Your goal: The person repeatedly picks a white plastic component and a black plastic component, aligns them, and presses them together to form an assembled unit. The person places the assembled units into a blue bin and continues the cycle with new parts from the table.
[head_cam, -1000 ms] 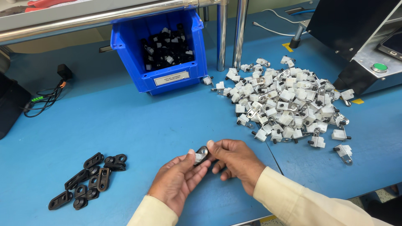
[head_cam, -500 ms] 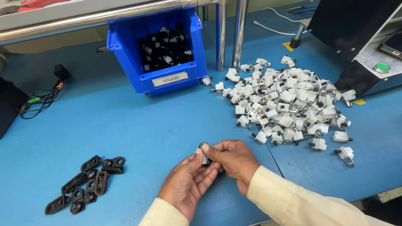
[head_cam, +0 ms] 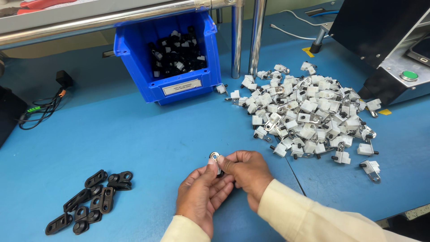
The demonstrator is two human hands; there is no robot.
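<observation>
Blue bench (head_cam: 134, 134): carries everything shown; bare surface lies directly ahead of the grip and to its left, reaching to the bin. Black machine housing (head_cam: 380, 40): far right of the grip, at the bench's back corner, with a green button (head_cam: 408, 75). Blue bin (head_cam: 168, 54): ahead and left of the grip, well apart, filled with small black and white parts; two metal posts (head_cam: 246, 38) stand just beside its right wall. Heap of white clips (head_cam: 309, 114): ahead and right of the grip, its nearest edge near the right hand. Black oval links (head_cam: 89, 199): left of the grip, near the bench's front edge. Left hand (head_cam: 201, 197) and right hand (head_cam: 246, 172): fingertips meet, both pinched narrow on a small metal part (head_cam: 215, 157) held just above the bench.
</observation>
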